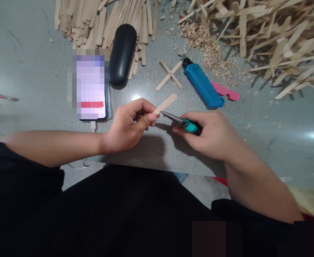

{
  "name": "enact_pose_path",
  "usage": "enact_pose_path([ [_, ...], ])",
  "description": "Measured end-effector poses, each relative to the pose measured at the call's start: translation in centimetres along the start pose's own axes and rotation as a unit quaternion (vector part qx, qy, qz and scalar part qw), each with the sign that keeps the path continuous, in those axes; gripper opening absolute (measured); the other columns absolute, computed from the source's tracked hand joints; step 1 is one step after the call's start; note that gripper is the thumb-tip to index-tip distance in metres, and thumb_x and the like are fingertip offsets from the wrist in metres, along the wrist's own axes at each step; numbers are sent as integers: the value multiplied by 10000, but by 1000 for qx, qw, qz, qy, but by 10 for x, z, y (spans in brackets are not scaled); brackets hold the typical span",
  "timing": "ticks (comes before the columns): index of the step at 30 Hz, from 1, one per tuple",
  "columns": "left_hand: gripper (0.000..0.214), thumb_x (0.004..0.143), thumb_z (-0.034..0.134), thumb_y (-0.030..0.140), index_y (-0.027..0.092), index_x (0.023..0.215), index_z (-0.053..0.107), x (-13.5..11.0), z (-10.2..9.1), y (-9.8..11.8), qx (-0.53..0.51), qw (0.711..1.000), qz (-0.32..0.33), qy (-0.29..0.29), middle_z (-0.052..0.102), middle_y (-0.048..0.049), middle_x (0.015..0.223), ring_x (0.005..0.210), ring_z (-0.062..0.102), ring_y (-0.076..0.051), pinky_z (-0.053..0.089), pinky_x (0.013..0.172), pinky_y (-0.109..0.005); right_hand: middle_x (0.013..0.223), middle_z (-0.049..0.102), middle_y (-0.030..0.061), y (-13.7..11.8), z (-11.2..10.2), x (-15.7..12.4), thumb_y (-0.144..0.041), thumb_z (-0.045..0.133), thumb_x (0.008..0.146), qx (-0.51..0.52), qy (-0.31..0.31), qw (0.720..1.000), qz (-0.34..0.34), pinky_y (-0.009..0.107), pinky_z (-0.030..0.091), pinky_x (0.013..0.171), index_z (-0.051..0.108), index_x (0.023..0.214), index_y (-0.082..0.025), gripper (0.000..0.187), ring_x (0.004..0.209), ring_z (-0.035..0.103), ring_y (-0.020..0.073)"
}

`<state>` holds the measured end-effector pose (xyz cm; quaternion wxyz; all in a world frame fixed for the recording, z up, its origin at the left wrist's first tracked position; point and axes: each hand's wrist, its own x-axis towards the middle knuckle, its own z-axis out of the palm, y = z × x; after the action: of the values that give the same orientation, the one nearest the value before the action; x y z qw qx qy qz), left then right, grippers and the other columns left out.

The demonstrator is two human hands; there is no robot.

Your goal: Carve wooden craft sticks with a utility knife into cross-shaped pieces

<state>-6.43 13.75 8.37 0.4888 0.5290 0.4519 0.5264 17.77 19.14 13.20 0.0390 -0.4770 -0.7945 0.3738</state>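
Observation:
Between thumb and fingers, my left hand (131, 123) pinches a flat wooden popsicle stick (167, 102), which points up and to the right. My right hand (209, 132) is wrapped round the teal and black handles of long-nose pliers (190, 125). The pliers' narrow tip is at the stick's lower edge, close to my left fingertips; whether the jaws grip the wood I cannot tell. Beyond the hands lie two sticks joined as a cross (170, 74). A blue utility knife (204, 85) rests to the right of the cross, with its blade end pointing away.
A pink cutter (227, 91) lies partly under the knife. Wood shavings (203, 44) and a heap of crossed sticks (269, 39) spread at the back right. Loose sticks (92, 21), a black case (123, 53) and a plugged-in phone (90, 85) are at the left. A brush (1, 95) lies far left.

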Motion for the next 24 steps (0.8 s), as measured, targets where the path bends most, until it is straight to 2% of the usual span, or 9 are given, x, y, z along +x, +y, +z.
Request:
enact_pose_path([
  [2,453,1047,808,608,203,869,707,0,0,0,-3,1000,6,1,726,-7,728,650,664,-104,549,602,-239,547,532,-28,-2,-1,-1,-406,746,929,14,-16,1000,5,359,356,502,604,716,-284,284,509,466,175],
  [4,464,1039,812,622,204,868,702,0,0,1,-2,1000,3,3,727,-9,733,658,667,-108,549,602,-241,549,516,-24,-3,0,-2,-410,721,939,0,-6,1000,-5,363,350,513,576,709,-285,299,509,447,175],
  [7,505,1019,814,666,206,862,678,1,0,0,-10,1000,-14,3,711,-8,717,638,660,-108,544,578,-239,599,543,-4,-1,4,-1,-336,688,883,-71,66,994,-42,380,356,588,564,755,-288,184,555,470,191],
  [9,527,1006,815,694,210,865,661,1,-1,-1,-24,999,-28,-1,698,-4,705,598,633,-99,526,542,-232,671,606,23,4,8,2,-276,663,807,-113,114,985,-63,389,364,637,577,808,-287,87,627,550,222],
  [12,555,974,833,729,218,876,640,2,0,-3,-64,996,-55,0,689,5,695,517,563,-75,480,468,-218,801,701,81,12,13,10,-247,621,753,-163,164,969,-86,399,383,678,575,842,-272,103,754,664,282],
  [15,596,915,877,762,222,888,626,3,0,-5,-103,992,-75,17,686,15,689,465,518,-53,453,421,-197,837,715,108,14,17,19,-260,623,719,-201,198,954,-99,401,351,672,563,848,-265,142,769,678,305],
  [18,614,890,898,765,222,910,612,5,-1,-7,-124,988,-84,31,675,33,675,451,530,-46,464,415,-176,838,713,101,6,18,24,-258,636,723,-202,192,957,-83,398,316,657,525,849,-271,169,738,645,281],
  [20,612,888,909,750,224,921,597,6,-1,-7,-129,987,-85,38,681,38,684,456,556,-47,479,423,-165,788,686,77,-3,18,23,-264,648,764,-179,166,968,-64,392,307,647,488,835,-279,176,698,598,256],
  [24,608,894,915,729,228,910,572,5,0,-7,-121,990,-64,45,687,37,708,474,588,-48,514,453,-163,652,596,14,-18,12,17,-330,671,911,-46,56,997,-18,366,333,604,493,766,-277,236,620,528,205],
])
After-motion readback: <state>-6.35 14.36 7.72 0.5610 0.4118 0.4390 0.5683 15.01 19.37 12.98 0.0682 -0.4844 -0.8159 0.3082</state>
